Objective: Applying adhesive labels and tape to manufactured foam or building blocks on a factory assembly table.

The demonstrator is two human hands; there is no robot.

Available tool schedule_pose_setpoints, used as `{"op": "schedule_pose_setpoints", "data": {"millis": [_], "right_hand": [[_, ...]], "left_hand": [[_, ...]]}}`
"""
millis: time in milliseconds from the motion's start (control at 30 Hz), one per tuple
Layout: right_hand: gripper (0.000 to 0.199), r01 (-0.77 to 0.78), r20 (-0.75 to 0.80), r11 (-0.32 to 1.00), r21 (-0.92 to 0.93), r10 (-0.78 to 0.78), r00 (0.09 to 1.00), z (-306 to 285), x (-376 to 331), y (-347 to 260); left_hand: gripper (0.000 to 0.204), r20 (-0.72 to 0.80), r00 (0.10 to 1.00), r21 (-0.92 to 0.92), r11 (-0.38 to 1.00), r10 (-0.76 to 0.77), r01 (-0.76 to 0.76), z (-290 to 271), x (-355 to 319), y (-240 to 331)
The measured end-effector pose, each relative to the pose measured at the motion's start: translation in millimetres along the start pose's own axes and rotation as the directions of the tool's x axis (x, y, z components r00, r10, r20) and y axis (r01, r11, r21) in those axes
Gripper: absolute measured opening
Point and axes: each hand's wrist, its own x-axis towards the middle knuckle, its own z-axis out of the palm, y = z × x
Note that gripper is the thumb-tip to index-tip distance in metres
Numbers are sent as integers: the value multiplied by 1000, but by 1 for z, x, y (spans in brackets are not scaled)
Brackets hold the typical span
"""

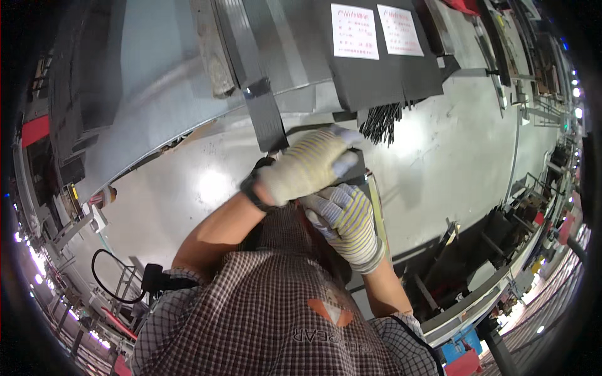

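Observation:
Both my hands wear pale knit gloves with yellow and grey stripes. My left hand (310, 164) is in front of my chest, with a dark watch (256, 185) on its wrist. Its fingers point right and are slightly blurred; a gap shows between the upper fingers and the lower one, and I see nothing held there. Just below it, my right hand (347, 224) is closed, its fingers curled inward near my apron (269, 301). What those fingers hold, if anything, is hidden. A dark grey piece (356, 170) shows behind the left fingertips; whether it is touched I cannot tell.
Ahead lies a large grey wrapped stack (166, 75) with a dark strap (266, 119) hanging off its edge. A dark sheet (392, 78) bears two white labels. Black strips (381, 122) stick out beneath it. Dark racking (439, 276) stands at the right.

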Motion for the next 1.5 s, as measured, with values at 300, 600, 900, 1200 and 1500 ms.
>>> {"op": "schedule_pose_setpoints", "data": {"millis": [300, 600, 900, 1200, 1500], "right_hand": [[13, -221, 276, 954, -201, 271, 922, -56, -2, 106], [45, -377, -170, 913, 153, 400, 900, -18, -59, 131], [122, -461, 494, 850, -254, 523, 694, -7, -229, 48], [92, -504, 537, 784, -361, 617, 575, 57, -426, -27], [91, -450, 40, 887, 107, 449, 893, 105, -62, -142]], "left_hand": [[35, 135, 990, 62, 997, 45, -54, 53, 14, -50], [59, -433, 859, 227, 955, 273, -189, 38, -57, 21], [52, -65, 831, -933, 330, -553, 146, 88, -151, -30], [75, 227, 858, -855, -516, -462, -51, 77, -236, -135], [59, 135, 939, -930, 285, -316, 230, -12, -276, -137]]}}
